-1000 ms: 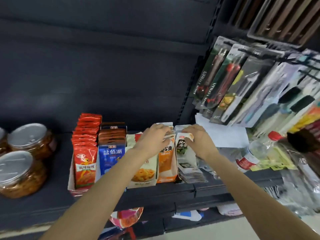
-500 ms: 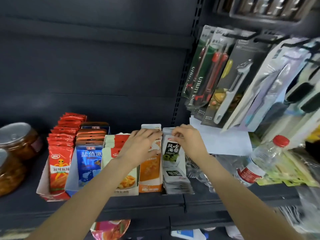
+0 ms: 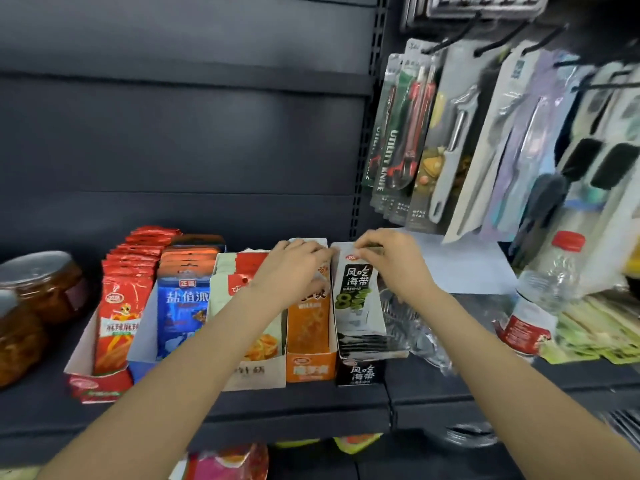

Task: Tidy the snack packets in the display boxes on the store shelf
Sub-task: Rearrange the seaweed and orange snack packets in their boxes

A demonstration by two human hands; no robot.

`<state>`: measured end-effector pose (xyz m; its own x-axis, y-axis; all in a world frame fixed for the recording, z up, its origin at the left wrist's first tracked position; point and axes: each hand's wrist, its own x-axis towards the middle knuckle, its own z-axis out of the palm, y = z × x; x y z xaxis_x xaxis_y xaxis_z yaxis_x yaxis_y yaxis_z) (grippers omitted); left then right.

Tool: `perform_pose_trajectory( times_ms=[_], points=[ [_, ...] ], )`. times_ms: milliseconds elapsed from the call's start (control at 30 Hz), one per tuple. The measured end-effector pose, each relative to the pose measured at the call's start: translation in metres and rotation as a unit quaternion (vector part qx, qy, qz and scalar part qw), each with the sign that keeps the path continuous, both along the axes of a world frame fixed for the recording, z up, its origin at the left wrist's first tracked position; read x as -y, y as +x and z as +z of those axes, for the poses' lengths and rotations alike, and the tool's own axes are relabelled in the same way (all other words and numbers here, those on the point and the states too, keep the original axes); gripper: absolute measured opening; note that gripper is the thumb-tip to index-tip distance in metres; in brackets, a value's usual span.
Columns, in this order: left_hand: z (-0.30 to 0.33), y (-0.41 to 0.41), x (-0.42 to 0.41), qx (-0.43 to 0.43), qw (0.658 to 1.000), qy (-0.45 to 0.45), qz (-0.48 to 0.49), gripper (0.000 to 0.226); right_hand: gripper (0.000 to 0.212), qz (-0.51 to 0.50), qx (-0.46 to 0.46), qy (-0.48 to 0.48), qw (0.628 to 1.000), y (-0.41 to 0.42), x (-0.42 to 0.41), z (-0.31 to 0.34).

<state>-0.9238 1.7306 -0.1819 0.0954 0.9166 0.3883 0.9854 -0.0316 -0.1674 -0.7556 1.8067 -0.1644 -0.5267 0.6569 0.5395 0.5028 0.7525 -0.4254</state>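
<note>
The right hand (image 3: pixel 391 268) pinches the top of the seaweed packets (image 3: pixel 356 292) in the black box (image 3: pixel 362 372) at the shelf's front edge; left hand (image 3: pixel 294 268) fingers rest flat on the orange packets (image 3: pixel 308 323). Push gently so they stand straight

The left hand (image 3: pixel 294 268) covers the upper part of the orange packets (image 3: pixel 309 320) and part of the cream packets (image 3: pixel 235 289), so their printing cannot be read in full. The fingertips (image 3: pixel 363 244) of the right hand (image 3: pixel 391 268) hide the top edge of the seaweed packet (image 3: pixel 356 292); the manner of hold is unclear. The jars (image 3: pixel 38 289) at left are cut off by the frame edge. The hanging utensil cards (image 3: pixel 519 140) at right are blurred and run past the edge. The crumpled clear plastic (image 3: pixel 412 327) beside the seaweed box (image 3: pixel 362 372) is indistinct. Items on the lower shelf (image 3: pixel 228 460) are largely hidden behind the forearms and shelf lip.
</note>
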Motion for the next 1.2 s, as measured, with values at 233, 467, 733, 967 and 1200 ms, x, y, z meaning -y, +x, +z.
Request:
perform_pose_trajectory(
  times_ms=[233,467,733,967,1200],
  points=[
    [0.011,0.02,0.013,0.039,0.998,-0.032,0.024,0.057,0.008,-0.04,-0.066,0.037,0.996,0.022,0.034,0.034],
    [0.019,0.051,0.045,0.308,0.951,0.011,-0.022,0.046,0.008,-0.039,-0.239,-0.039,0.969,0.057,0.053,0.036],
    [0.025,0.047,0.077,0.444,0.892,0.087,0.012,0.008,0.017,-0.001,-0.406,-0.18,0.896,0.076,0.072,0.018],
    [0.027,0.041,0.102,0.534,0.83,0.159,-0.018,0.008,0.014,-0.061,-0.221,-0.124,0.966,0.082,0.082,0.008],
    [0.019,0.04,0.107,0.633,0.75,0.18,-0.069,0.023,0.018,0.046,-0.352,-0.315,0.88,0.076,0.087,0.002]
  ],
)
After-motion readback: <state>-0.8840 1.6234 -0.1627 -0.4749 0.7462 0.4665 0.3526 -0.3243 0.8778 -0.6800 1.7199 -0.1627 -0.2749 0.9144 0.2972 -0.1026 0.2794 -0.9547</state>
